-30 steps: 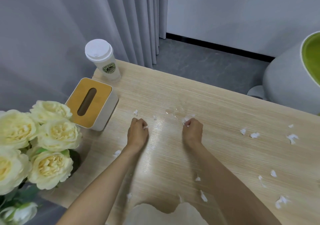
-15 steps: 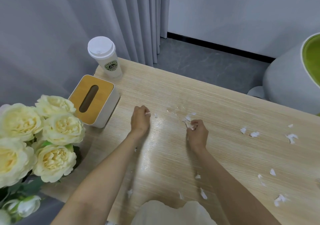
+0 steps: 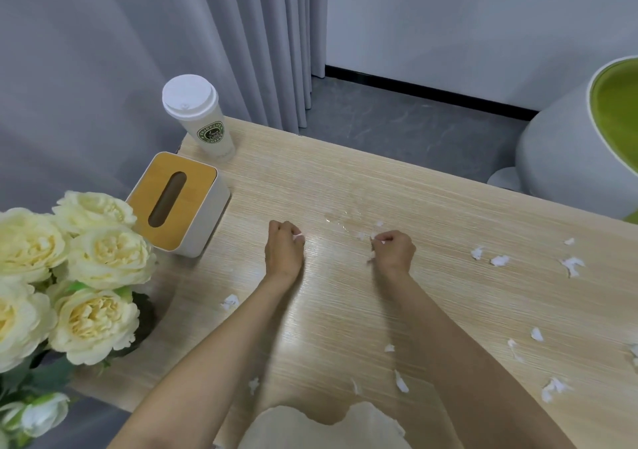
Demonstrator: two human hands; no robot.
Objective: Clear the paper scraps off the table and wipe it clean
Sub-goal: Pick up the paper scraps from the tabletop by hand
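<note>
Small white paper scraps point(image 3: 499, 260) lie scattered over the light wooden table point(image 3: 345, 310), mostly to the right and along the near edge. My left hand point(image 3: 283, 251) rests knuckles-up at the table's middle, fingers curled and pinching a white scrap point(image 3: 298, 237). My right hand point(image 3: 393, 250) is beside it, fingers curled round white scraps point(image 3: 381, 241). A few more scraps point(image 3: 362, 235) lie just left of its fingers. A wet patch point(image 3: 340, 219) shines on the wood beyond both hands.
A tissue box with a wooden lid point(image 3: 177, 203) and a lidded white coffee cup point(image 3: 196, 117) stand at the far left. Cream roses point(image 3: 69, 276) fill the near left. A grey and green chair point(image 3: 587, 144) stands beyond the right side. Grey curtains hang behind.
My left hand moved away from me and picked up a scrap near the tissue box. My right hand shifted slightly right and closed over scraps. The camera tilted a little.
</note>
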